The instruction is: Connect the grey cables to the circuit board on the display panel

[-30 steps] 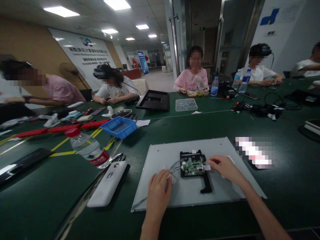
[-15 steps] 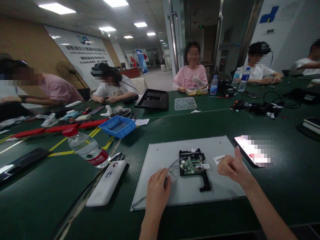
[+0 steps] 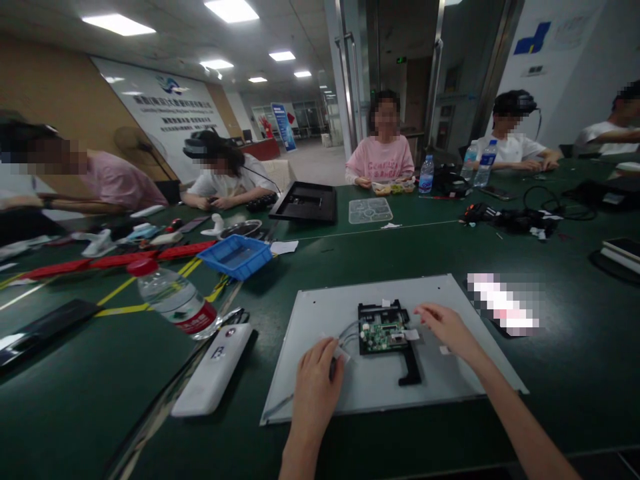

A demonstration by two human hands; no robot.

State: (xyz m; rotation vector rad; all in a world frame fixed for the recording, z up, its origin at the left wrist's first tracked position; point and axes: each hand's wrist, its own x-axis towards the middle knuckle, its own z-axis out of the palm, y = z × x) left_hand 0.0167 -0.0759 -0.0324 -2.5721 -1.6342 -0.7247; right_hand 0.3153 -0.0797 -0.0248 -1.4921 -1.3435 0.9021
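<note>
A flat grey-white panel (image 3: 345, 393) lies on the green table in front of me. On its middle sits a black bracket (image 3: 411, 367) carrying a green circuit board (image 3: 383, 337), with small white tape pieces stuck at its top and right side. Grey cables (image 3: 350, 328) run left from the board towards my left hand (image 3: 316, 387). That hand rests on the panel with curled fingers, a translucent strip (image 3: 343, 355) by its thumb; what it grips is mostly hidden. My right hand (image 3: 450, 331) hovers right of the bracket, fingertips drawn together near its edge; nothing between them is discernible.
A lit phone (image 3: 503, 303) lies right of the panel. To the left are a white power bank (image 3: 213, 373), a water bottle (image 3: 175, 300) and a blue tray (image 3: 237, 257). A black frame (image 3: 305, 202) and clear plastic box (image 3: 370, 211) lie farther back. Several people sit around the table.
My right hand has gone from a loose fist with the thumb raised to fingertips reaching left, close to the bracket. My left hand has stayed almost still.
</note>
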